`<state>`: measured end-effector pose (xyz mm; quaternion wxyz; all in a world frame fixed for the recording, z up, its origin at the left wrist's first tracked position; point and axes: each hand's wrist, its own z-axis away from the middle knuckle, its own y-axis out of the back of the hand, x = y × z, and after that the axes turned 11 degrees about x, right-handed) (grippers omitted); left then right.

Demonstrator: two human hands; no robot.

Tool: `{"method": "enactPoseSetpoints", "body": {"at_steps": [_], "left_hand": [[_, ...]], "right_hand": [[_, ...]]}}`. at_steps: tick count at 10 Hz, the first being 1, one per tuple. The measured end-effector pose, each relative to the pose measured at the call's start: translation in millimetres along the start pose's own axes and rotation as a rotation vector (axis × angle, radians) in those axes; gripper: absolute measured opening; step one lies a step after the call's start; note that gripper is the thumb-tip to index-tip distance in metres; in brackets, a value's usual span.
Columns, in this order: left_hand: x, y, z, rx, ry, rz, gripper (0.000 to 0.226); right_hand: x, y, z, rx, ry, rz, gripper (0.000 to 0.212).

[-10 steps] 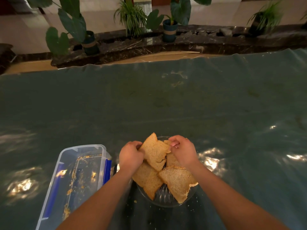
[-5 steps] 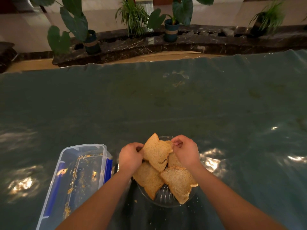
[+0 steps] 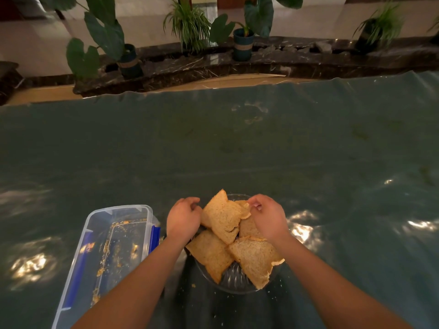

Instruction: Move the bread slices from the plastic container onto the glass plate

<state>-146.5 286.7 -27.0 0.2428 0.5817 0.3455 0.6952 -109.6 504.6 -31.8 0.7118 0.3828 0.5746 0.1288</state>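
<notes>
Several triangular brown bread slices lie piled on the glass plate (image 3: 237, 280) near the table's front edge. The top bread slice (image 3: 222, 218) leans tilted on the pile. My left hand (image 3: 183, 218) has curled fingers against that slice's left edge. My right hand (image 3: 267, 216) pinches its right corner from above. Left of the plate stands the clear plastic container (image 3: 114, 252) with blue clips; I see only crumbs in it, no slices.
A dark green shiny sheet (image 3: 237, 143) covers the table, with crumbs scattered around the plate. Potted plants (image 3: 242, 41) stand on a dark marble ledge beyond the table's far edge.
Both hands stay at the top slice; my right hand has shifted slightly to the right and the slice has settled a little on the pile.
</notes>
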Motion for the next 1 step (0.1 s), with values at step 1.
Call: {"method": "enactPoseSetpoints", "body": {"at_steps": [1], "left_hand": [[0.5,4.5,-3.5,0.039,0.008,0.053,0.035]], "right_hand": [[0.6,2.3,0.5,0.006,-0.008,-0.015,0.024]]}}
